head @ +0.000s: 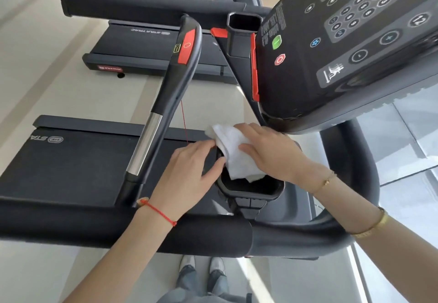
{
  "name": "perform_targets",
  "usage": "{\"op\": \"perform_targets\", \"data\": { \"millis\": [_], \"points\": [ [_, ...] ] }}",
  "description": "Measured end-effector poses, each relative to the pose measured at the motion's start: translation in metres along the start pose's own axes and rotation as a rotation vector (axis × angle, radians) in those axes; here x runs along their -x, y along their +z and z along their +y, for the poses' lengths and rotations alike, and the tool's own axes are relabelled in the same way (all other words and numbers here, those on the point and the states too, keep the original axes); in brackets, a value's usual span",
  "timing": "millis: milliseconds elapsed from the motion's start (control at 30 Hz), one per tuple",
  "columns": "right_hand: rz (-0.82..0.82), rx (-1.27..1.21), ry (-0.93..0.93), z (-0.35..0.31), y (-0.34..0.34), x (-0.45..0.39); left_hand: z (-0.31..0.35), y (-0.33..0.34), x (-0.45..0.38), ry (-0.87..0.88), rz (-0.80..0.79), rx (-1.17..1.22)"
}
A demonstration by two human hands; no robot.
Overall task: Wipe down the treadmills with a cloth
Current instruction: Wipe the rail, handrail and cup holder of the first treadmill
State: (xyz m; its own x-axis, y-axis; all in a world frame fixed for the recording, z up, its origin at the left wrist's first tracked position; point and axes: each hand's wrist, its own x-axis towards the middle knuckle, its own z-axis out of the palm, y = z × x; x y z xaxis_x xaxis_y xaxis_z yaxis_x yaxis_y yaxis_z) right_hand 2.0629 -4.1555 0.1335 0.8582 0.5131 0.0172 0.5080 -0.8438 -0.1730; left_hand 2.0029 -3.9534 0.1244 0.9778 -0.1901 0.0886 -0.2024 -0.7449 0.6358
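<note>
A white cloth (234, 154) lies over the far rim of the near treadmill's black cup holder (251, 190). My right hand (270, 151) presses flat on the cloth from the right. Fingers of my left hand (189, 170) pinch the cloth's left edge beside the holder. The treadmill's console (343, 49) with keypad and red stop button hangs above right. Its centre handlebar (166, 94), with a red pad and silver grip, runs up the middle. The padded side rail (118, 227) crosses the foreground under my forearms.
The near treadmill's belt deck (71, 160) is at left. A second treadmill (151, 49) stands beyond it, with its own cup holder (241, 32) and padded rail (147, 1). A thin red safety cord (184, 120) hangs beside the handlebar. My feet (201, 267) stand on pale floor below.
</note>
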Motion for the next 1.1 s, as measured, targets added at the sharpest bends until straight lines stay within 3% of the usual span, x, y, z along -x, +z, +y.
{"op": "perform_targets", "data": {
  "millis": [133, 267, 367, 567, 700, 867, 1100],
  "points": [
    [0.014, 0.139, -0.058, -0.007, 0.001, -0.009, -0.004, 0.001, 0.001, -0.039, -0.017, 0.028],
    [0.027, -0.109, 0.073, 0.011, -0.001, 0.022, -0.004, 0.002, 0.0, -0.018, -0.024, 0.054],
    [-0.004, -0.234, 0.072, 0.01, -0.001, 0.028, -0.005, 0.003, -0.001, -0.017, -0.028, 0.067],
    [-0.001, 0.038, -0.072, -0.011, -0.004, -0.01, -0.009, 0.005, -0.002, -0.028, -0.044, 0.066],
    [0.024, 0.076, -0.011, -0.005, -0.004, 0.001, -0.011, 0.006, -0.001, -0.018, -0.054, 0.092],
    [0.03, -0.119, 0.073, 0.003, -0.004, 0.039, -0.011, 0.006, -0.002, -0.029, -0.054, 0.086],
    [0.004, -0.248, 0.142, -0.007, -0.01, 0.025, -0.01, 0.005, -0.003, -0.019, -0.055, 0.06]
  ]
}}
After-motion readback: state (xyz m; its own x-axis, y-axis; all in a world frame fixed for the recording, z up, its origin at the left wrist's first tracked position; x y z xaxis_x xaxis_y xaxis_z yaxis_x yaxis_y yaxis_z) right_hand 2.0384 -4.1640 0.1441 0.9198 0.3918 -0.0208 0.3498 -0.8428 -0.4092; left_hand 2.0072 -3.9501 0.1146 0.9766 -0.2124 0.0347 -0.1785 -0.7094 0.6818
